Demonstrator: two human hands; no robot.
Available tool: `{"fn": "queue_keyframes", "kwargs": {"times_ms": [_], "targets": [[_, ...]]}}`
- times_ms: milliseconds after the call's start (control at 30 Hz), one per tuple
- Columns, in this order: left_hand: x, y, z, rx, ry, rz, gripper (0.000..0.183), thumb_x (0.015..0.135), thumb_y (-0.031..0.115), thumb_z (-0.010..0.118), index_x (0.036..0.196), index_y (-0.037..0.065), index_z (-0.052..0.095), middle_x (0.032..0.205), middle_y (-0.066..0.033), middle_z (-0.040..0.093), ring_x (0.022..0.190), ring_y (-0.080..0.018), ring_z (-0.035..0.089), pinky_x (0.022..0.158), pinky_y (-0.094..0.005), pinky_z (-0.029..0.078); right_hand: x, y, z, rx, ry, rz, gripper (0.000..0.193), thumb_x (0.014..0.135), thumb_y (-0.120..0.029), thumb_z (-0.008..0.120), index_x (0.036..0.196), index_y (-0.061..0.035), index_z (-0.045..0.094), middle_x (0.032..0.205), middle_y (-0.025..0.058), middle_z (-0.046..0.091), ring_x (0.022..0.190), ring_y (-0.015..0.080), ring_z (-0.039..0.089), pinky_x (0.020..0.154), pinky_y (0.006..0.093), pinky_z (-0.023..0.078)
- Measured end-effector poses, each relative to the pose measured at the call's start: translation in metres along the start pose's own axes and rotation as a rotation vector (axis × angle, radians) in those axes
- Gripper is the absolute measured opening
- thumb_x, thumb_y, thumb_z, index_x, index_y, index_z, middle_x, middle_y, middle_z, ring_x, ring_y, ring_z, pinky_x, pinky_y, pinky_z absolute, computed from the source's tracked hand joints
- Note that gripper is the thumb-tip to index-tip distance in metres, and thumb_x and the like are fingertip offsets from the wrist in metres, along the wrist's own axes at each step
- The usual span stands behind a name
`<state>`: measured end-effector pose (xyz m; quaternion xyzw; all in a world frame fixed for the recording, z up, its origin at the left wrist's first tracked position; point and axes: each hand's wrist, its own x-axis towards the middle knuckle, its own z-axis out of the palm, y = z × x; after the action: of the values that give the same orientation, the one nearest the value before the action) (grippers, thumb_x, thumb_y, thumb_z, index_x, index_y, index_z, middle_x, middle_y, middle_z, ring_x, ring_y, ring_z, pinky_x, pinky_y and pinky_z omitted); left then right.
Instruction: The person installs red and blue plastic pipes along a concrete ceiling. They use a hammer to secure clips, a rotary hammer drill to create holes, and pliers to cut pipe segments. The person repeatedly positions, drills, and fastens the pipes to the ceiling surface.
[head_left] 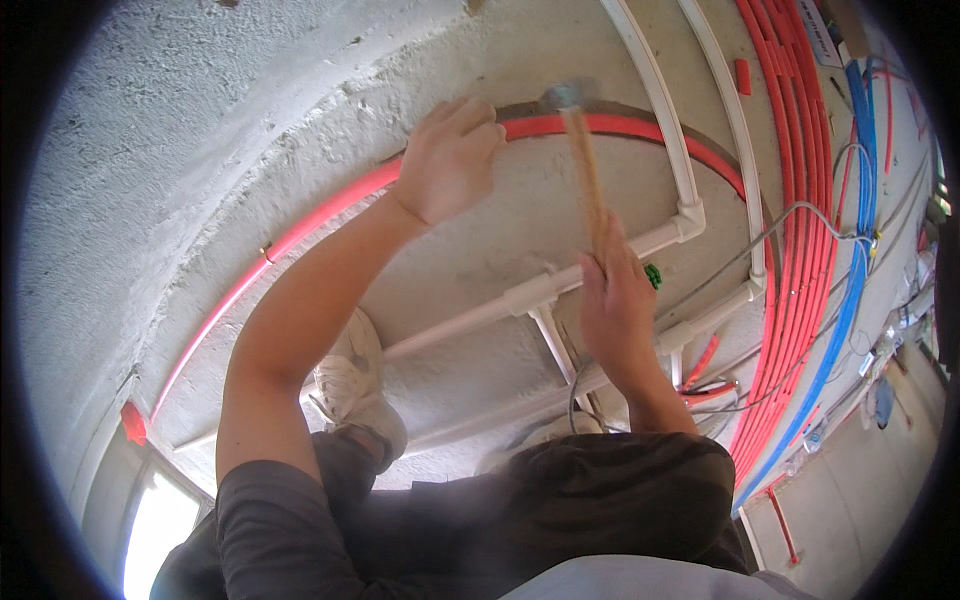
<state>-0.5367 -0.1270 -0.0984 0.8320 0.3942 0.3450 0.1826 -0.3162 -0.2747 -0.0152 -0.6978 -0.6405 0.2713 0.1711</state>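
- Rough grey-white wall (190,150) rises beyond the left fingers, meeting a pale concrete floor (480,220) under both hands.
- Small brass-coloured clip (266,255) sits around the red pipe, well left of the left fingers.
- White shoe (350,385) stands on the floor, nearer the body than the left fingers.
- Red pipe (365,184) curves along the floor, passing behind the left fingers and on toward the right.
- Left hand (450,160) is over that pipe, fingers curled in; blur hides whether they pinch anything.
- White pipes (450,326) run between the left fingers and the body, reaching past the right fingers.
- Hammer (583,165) slants up from the right fingers, its blurred head over the red pipe, right of the left fingers; contact cannot be told.
- Right hand (615,300) has its fingers wrapped around the wooden handle.
- Green object (652,276) shows just beside the right fingers.
- Red conduits (800,200), bundled, then blue pipes (857,280) run well right of the right fingers.
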Motion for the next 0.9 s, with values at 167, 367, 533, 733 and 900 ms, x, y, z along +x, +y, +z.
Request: {"fn": "queue_keyframes", "kwargs": {"times_ms": [167, 367, 533, 733, 900], "targets": [[-0.003, 0.000, 0.002, 0.010, 0.009, 0.014, 0.016, 0.076, -0.003, 0.078, 0.085, 0.004, 0.066, 0.092, -0.0093, 0.063, 0.083, -0.0309, 0.064, 0.073, -0.0424, 0.053, 0.003, -0.002, 0.000, -0.018, 0.020, -0.052, 0.062, 0.099, -0.008, 0.066, 0.156, -0.0018, 0.044, 0.108, 0.0266, 0.069, 0.090, 0.0446, 0.070, 0.073, 0.0500, 0.056], [-0.003, -0.001, 0.000, 0.011, 0.006, 0.043, 0.018, 0.077, -0.001, 0.078, 0.091, 0.004, 0.068, 0.094, -0.0095, 0.064, 0.084, -0.0311, 0.064, 0.073, -0.0421, 0.052, 0.000, -0.005, 0.001, 0.083, 0.092, -0.039, 0.060, 0.098, -0.007, 0.066, 0.155, -0.0011, 0.046, 0.109, 0.0263, 0.070, 0.090, 0.0450, 0.069, 0.075, 0.0496, 0.056], [-0.003, -0.002, -0.003, 0.037, 0.014, 0.028, 0.018, 0.077, 0.000, 0.078, 0.091, 0.004, 0.067, 0.094, -0.0094, 0.063, 0.085, -0.0313, 0.064, 0.074, -0.0427, 0.052, 0.003, -0.009, 0.004, -0.040, -0.075, 0.018, 0.060, 0.098, -0.008, 0.067, 0.154, -0.0005, 0.046, 0.109, 0.0271, 0.070, 0.094, 0.0447, 0.070, 0.078, 0.0492, 0.056], [-0.015, -0.012, 0.009, 0.231, -0.105, 0.146, 0.015, 0.085, 0.007, 0.075, 0.099, 0.008, 0.069, 0.095, -0.0098, 0.063, 0.084, -0.0309, 0.065, 0.073, -0.0418, 0.054, -0.031, 0.009, -0.016, 0.117, 0.173, -0.108, 0.059, 0.096, -0.010, 0.071, 0.151, -0.0008, 0.051, 0.104, 0.0244, 0.071, 0.088, 0.0404, 0.070, 0.072, 0.0487, 0.056], [-0.011, -0.016, 0.020, -0.037, -0.149, -0.011, 0.017, 0.098, 0.015, 0.068, 0.114, 0.008, 0.068, 0.094, -0.0154, 0.066, 0.091, -0.0390, 0.064, 0.080, -0.0505, 0.053, -0.163, 0.055, -0.053, 0.010, 0.029, 0.063, 0.051, 0.094, -0.014, 0.075, 0.142, -0.0060, 0.061, 0.098, 0.0122, 0.067, 0.082, 0.0307, 0.067, 0.067, 0.0429, 0.057]]}}
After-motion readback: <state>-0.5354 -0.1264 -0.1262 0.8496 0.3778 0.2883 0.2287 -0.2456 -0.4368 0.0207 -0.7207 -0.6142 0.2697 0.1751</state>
